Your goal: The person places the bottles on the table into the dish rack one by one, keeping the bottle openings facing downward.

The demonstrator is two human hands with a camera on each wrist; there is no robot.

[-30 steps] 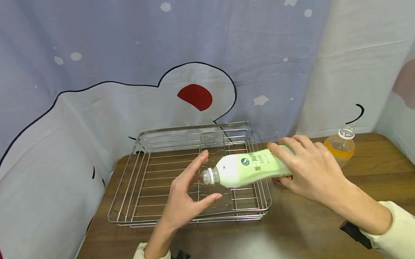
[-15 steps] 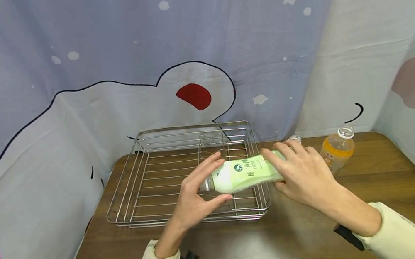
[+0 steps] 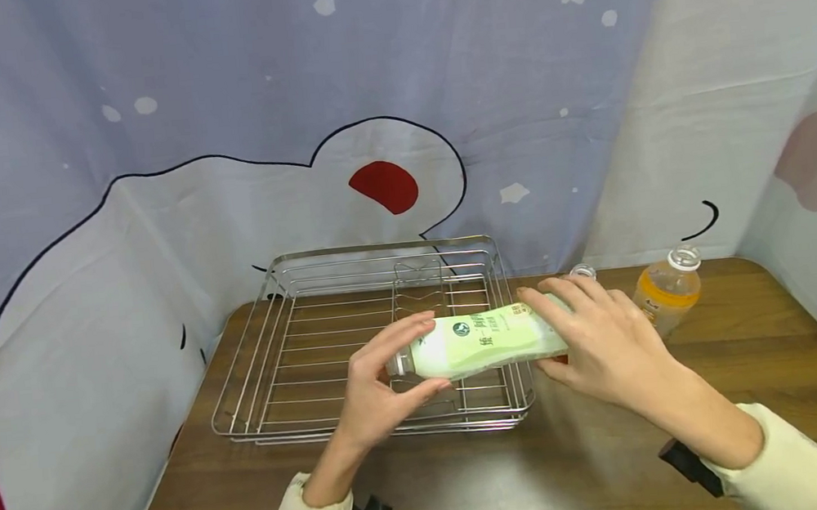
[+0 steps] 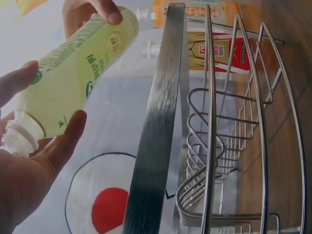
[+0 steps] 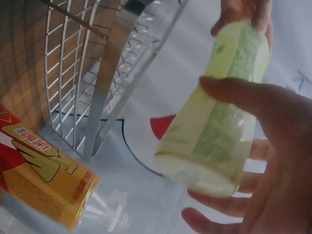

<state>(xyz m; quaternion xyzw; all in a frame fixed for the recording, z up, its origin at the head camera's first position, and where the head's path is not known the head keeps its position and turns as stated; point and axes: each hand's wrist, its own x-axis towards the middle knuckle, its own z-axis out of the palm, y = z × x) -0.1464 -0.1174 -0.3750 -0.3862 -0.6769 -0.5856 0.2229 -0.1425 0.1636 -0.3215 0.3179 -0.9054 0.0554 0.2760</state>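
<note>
A capless plastic bottle (image 3: 483, 342) with a pale green label lies almost level in the air over the right part of a wire rack (image 3: 307, 355). Its neck points left. My left hand (image 3: 380, 389) grips the neck end, with the thumb below and the fingers above; in the left wrist view the bottle's clear neck (image 4: 22, 136) sits by the palm. The base end is held by my right hand (image 3: 604, 339), and the right wrist view has its thumb lying across the green label (image 5: 219, 122).
Behind my right hand stand an open bottle with an orange label (image 3: 666, 292) and another bottle (image 5: 44, 175) with a red and yellow label. The rack's raised metal rim (image 3: 378, 248) rises from the wooden table (image 3: 475, 487). A patterned curtain (image 3: 216, 101) hangs behind.
My left hand has moved right and closed around the bottle's neck end. The bottle has shifted slightly left and down, and the mouth of the bottle behind my right hand has come into view.
</note>
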